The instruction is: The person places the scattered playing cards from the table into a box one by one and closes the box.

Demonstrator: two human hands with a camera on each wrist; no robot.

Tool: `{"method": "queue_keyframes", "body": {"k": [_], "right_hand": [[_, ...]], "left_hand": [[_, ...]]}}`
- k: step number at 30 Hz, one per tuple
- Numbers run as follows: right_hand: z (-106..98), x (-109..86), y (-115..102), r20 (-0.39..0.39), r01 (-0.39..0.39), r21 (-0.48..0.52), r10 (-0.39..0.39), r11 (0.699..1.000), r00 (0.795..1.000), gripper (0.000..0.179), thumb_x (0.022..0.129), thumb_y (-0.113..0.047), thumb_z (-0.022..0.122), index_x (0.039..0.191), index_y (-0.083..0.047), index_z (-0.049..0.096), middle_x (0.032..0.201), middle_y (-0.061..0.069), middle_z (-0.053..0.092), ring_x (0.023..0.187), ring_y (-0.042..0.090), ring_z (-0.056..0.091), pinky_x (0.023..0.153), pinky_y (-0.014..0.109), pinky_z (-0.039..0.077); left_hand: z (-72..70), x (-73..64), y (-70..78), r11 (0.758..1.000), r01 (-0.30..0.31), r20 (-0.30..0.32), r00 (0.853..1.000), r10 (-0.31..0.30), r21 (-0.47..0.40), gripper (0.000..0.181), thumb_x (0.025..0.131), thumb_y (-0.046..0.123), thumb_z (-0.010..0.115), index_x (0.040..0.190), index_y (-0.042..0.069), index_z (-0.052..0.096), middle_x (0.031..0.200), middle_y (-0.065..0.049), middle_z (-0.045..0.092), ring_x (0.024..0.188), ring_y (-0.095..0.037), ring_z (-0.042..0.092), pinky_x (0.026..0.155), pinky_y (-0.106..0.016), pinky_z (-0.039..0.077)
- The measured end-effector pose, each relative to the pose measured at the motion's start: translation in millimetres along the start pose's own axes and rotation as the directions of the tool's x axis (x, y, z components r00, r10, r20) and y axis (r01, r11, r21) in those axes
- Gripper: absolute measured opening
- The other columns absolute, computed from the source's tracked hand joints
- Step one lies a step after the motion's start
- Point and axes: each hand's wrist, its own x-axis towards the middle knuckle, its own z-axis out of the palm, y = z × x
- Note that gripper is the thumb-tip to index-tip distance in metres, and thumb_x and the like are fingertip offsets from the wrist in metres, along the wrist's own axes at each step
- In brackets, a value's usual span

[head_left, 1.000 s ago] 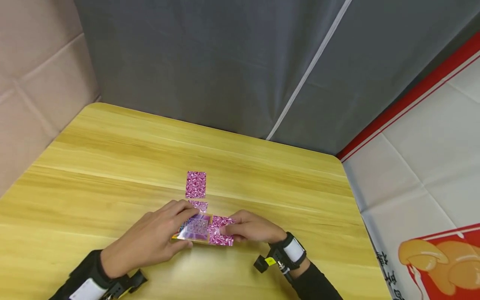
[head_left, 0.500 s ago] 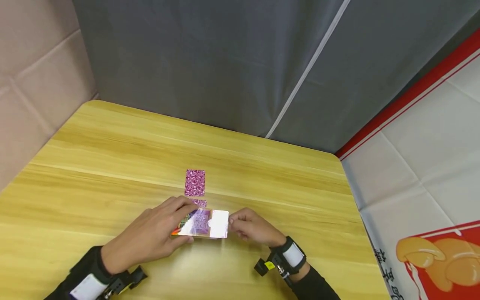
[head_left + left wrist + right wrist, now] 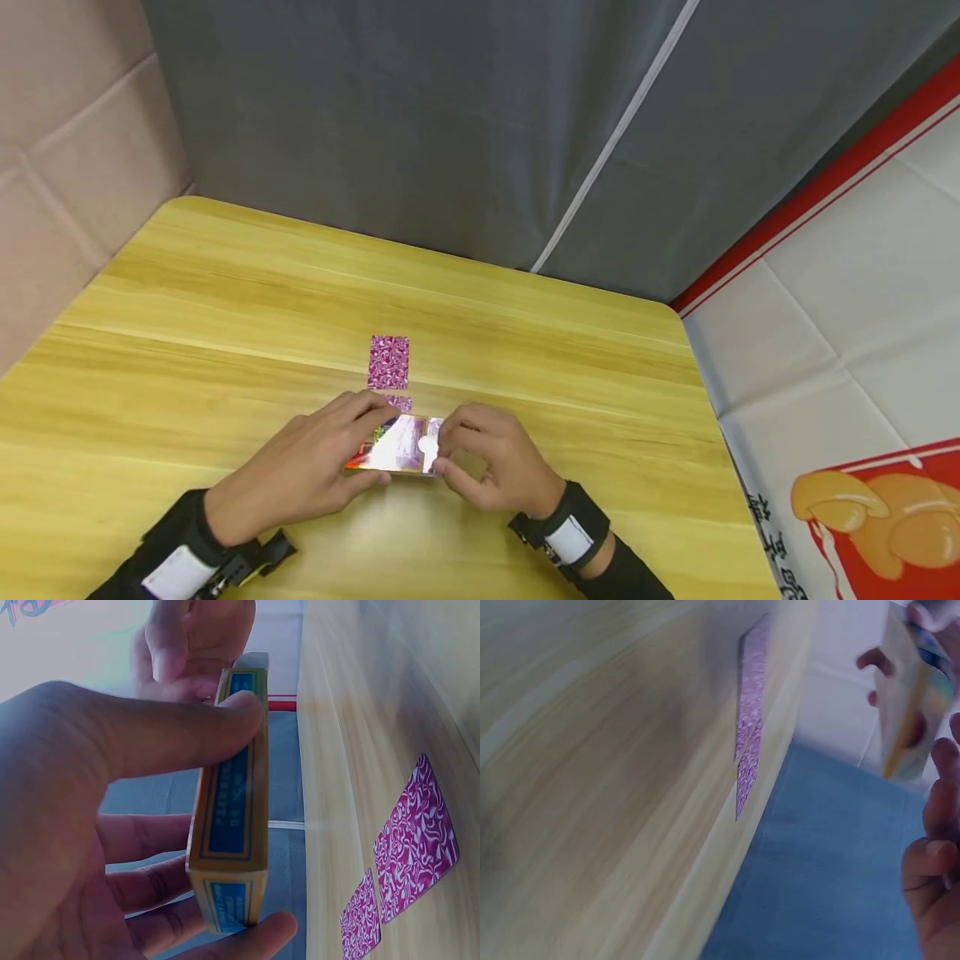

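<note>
My left hand (image 3: 318, 458) grips a card box (image 3: 397, 442) with gold edges and blue side panels. In the left wrist view, the thumb presses on the narrow side of the box (image 3: 232, 795), its other fingers lying behind and below. A short strip of playing cards (image 3: 432, 440) sticks out of the right end, bright with glare. There the loosely bent fingers of my right hand (image 3: 495, 458) meet the cards, thumb and forefinger apart with a gap behind the tips. The right wrist view shows that hand (image 3: 934, 847) at its right edge, partly cut off.
A magenta-and-white patterned card (image 3: 388, 362) lies face down on the wooden table (image 3: 600, 392). Closer in, a second such card (image 3: 400, 403) is partly hidden by the left hand. A grey curtain (image 3: 375, 125) stands behind the table, and a white panel (image 3: 862, 275) to the right.
The right hand let go of the magenta-backed cards, drew back, then came up against their end. The cards stick out of the box less than before. The left hand kept its grip.
</note>
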Motion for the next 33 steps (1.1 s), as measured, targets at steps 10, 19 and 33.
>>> {"method": "queue_keyframes", "body": {"k": [10, 19, 33], "right_hand": [[5.6, 1.5, -2.4, 0.062, 0.138, -0.208, -0.128, 0.968, 0.99, 0.037, 0.103, -0.039, 0.057, 0.08, -0.014, 0.073, 0.089, -0.005, 0.068, 0.076, 0.004, 0.06, 0.07, 0.012, 0.048], [1.8, 38.1, 15.8, 0.082, -0.245, -0.039, 0.247, 0.969, 0.965, 0.02, 0.105, -0.02, 0.058, 0.105, -0.008, 0.074, 0.103, 0.001, 0.071, 0.076, 0.005, 0.06, 0.064, 0.022, 0.054], [40.0, 109.8, 86.9, 0.425, -0.433, -0.525, 0.667, 0.733, 0.612, 0.085, 0.078, -0.04, 0.089, 0.151, -0.017, 0.051, 0.141, 0.006, 0.059, 0.119, 0.022, 0.062, 0.095, 0.041, 0.054]], "left_hand": [[-2.2, -1.3, 0.6, 1.0, -0.004, 0.002, 1.0, 0.004, 0.006, 0.064, 0.082, 0.035, 0.087, 0.134, 0.008, 0.063, 0.132, -0.001, 0.058, 0.113, -0.014, 0.059, 0.069, -0.031, 0.057], [-5.0, -8.7, -3.6, 0.999, 0.043, 0.031, 0.999, -0.043, 0.016, 0.064, 0.081, 0.033, 0.088, 0.133, 0.004, 0.064, 0.124, -0.001, 0.06, 0.101, -0.011, 0.058, 0.064, -0.025, 0.052], [5.5, -11.2, 0.4, 0.999, 0.053, 0.04, 0.998, -0.053, -0.002, 0.064, 0.081, 0.035, 0.087, 0.134, 0.006, 0.064, 0.126, -0.001, 0.059, 0.106, -0.013, 0.059, 0.064, -0.027, 0.053]]}}
